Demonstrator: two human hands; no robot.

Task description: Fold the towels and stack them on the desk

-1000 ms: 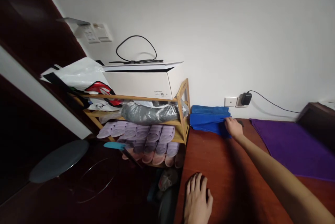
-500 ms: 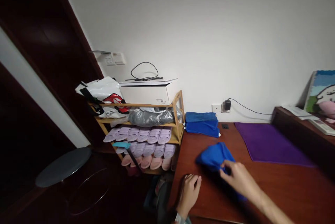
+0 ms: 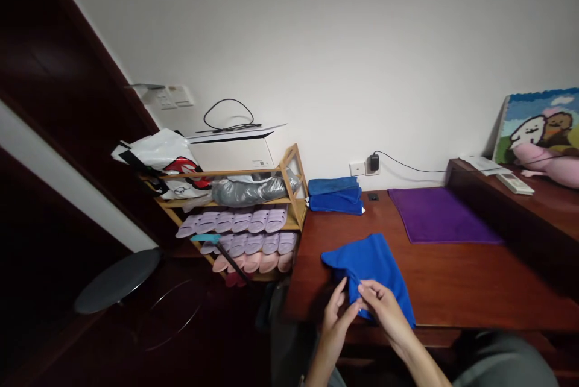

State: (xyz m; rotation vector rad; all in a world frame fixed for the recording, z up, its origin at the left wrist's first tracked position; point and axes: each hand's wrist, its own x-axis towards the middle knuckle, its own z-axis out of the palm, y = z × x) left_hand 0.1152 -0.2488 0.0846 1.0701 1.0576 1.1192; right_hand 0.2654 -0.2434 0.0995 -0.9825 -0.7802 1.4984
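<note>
A bright blue cloth [image 3: 375, 260] lies partly spread over the front of the brown desk [image 3: 470, 290], its near edge gathered up. My left hand [image 3: 337, 317] pinches that near edge from the left. Close beside it, my right hand [image 3: 382, 308] grips the same cloth between thumb and fingers. The fingertips of both hands almost meet, and a small pale spot shows on the cloth there. Folded blue cloths [image 3: 335, 195] are piled at the back left of the desk. Toward the back right, a purple cloth [image 3: 441, 215] lies flat.
Left of the desk stands a wooden rack [image 3: 294, 194] with slippers, a white box [image 3: 230, 155] and a white bag [image 3: 156, 155]. A charger [image 3: 374, 161] sits in the wall socket. On the raised right ledge are a remote-like white device [image 3: 514, 183] and a pink plush toy [image 3: 554, 167].
My left hand has come off the desk and taken hold of the blue cloth. The cloth, bunched before in my right hand, is now more spread out and nearer the front edge.
</note>
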